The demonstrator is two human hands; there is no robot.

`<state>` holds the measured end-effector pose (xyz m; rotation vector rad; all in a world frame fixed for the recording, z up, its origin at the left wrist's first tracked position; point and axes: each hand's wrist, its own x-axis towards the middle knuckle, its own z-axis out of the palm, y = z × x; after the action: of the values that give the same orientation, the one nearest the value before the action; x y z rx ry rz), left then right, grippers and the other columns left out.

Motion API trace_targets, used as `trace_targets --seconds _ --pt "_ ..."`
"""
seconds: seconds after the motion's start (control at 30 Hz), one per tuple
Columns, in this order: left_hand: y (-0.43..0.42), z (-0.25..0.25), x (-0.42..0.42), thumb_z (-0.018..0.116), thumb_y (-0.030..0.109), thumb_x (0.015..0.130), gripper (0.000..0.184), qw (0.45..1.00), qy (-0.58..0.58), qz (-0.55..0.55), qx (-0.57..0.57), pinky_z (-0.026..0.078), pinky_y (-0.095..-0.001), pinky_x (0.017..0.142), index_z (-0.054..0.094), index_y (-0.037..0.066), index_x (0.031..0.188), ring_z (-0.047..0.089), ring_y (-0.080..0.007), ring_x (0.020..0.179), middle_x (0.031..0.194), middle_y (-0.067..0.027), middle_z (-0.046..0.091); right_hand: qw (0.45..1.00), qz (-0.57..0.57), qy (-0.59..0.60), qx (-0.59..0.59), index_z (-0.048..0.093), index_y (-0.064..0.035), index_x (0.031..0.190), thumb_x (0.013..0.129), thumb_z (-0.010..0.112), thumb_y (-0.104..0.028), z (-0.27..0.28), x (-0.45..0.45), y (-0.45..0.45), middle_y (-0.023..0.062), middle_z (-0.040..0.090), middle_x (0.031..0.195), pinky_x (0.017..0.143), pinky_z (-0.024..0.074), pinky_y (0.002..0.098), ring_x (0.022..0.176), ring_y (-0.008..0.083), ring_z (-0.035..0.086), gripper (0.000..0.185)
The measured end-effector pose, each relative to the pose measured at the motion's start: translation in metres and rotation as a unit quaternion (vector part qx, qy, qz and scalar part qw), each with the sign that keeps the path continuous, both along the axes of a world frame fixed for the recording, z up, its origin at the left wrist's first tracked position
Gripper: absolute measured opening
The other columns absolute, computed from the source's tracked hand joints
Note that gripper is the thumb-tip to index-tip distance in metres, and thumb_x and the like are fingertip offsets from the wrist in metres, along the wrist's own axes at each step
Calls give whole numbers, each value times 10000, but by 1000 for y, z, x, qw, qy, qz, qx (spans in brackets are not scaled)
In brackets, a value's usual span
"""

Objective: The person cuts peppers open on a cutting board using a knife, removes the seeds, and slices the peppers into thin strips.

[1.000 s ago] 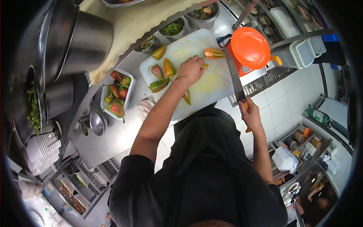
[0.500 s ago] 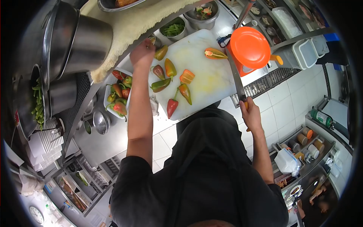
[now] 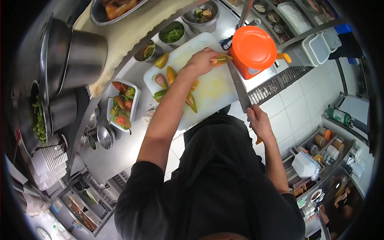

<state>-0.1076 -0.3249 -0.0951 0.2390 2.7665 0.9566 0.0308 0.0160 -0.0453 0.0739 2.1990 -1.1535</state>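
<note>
On the upper part of the white cutting board (image 3: 216, 88), my left hand (image 3: 202, 62) has its fingers closed on a halved pepper (image 3: 221, 60) with its inside showing. My right hand (image 3: 259, 120) grips the handle of a large knife (image 3: 239, 86) off the board's right edge. The blade points up and its tip is by the halved pepper. Several whole peppers lie at the board's left, among them a yellow-green one (image 3: 161, 60) and a reddish one (image 3: 161, 81). A yellow pepper (image 3: 191, 102) lies below my left forearm, which partly hides an orange piece.
An orange container (image 3: 254, 48) stands right of the board. Metal bowls with green strips (image 3: 173, 35), pepper pieces (image 3: 146, 52) and scraps (image 3: 203, 14) stand behind it. A white basket of peppers (image 3: 123, 105) is at the left. A person (image 3: 344, 200) shows at the lower right.
My left hand went from the board to the small bowl at the upper left, then back to the halved pepper. The knife has shifted left and up towards that pepper.
</note>
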Motion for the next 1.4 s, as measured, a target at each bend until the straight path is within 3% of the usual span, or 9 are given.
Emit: trace_targets --seconds 0.03,0.13,0.27,0.47,0.57,0.67,1.03,1.13,1.4 --pt "1 1 1 661 64 950 378 1000 -31 4 -4 547 -413 1086 729 102 1320 674 -347 1249 1352 -127 680 999 -9 -31 -6 592 -30 990 1148 551 -303 7 1 -1 101 648 714 591 506 397 574 214 633 318" --pt "7 6 15 693 63 946 340 998 -55 23 -33 588 -401 1003 738 68 1283 728 -306 1140 1244 -121 701 998 4 -65 -20 590 -23 981 1150 541 -312 17 3 -2 72 629 704 579 503 374 577 174 631 339" --pt "15 -14 39 755 47 919 322 991 16 117 71 623 -380 902 746 56 1241 764 -281 980 1187 -116 708 996 21 -82 -19 577 -20 973 1152 544 -326 18 4 -4 64 616 701 572 495 365 573 148 618 356" --pt "33 -25 59 786 44 911 335 971 74 211 89 639 -368 864 745 47 1244 769 -268 926 1178 -118 711 993 105 18 55 593 25 1064 1130 553 -292 13 5 -5 185 665 796 640 540 454 636 311 663 325" --pt "38 -28 63 797 37 921 337 962 74 239 109 655 -338 849 748 38 1254 780 -220 909 1177 -111 719 987 130 63 73 593 32 1103 1120 553 -281 15 7 -9 316 695 879 737 546 563 785 490 704 316" --pt "36 -32 63 810 50 916 362 958 63 255 110 656 -332 849 747 41 1272 778 -207 904 1174 -111 721 981 121 95 116 578 -5 1019 1114 568 -284 8 13 -17 309 695 838 742 523 596 828 531 682 295" --pt "26 -40 62 752 170 1010 272 938 -10 317 140 604 -313 795 782 70 1261 766 -166 842 948 -94 816 991 113 15 64 602 -14 1136 1125 552 -323 -7 0 -7 318 709 927 807 518 595 919 534 691 313" --pt "19 -41 59 751 75 961 242 936 -44 313 154 625 -346 850 805 53 1195 775 -215 883 1091 -121 782 994 97 3 52 616 -26 1142 1126 553 -340 -11 -2 -6 316 705 922 795 517 582 915 535 687 321" --pt "22 -36 65 801 54 905 213 953 12 292 84 622 -347 831 811 68 1118 749 -215 877 1107 -97 736 985 110 111 69 618 -17 1038 1119 573 -302 -35 9 -17 288 698 811 721 524 598 810 520 686 300"
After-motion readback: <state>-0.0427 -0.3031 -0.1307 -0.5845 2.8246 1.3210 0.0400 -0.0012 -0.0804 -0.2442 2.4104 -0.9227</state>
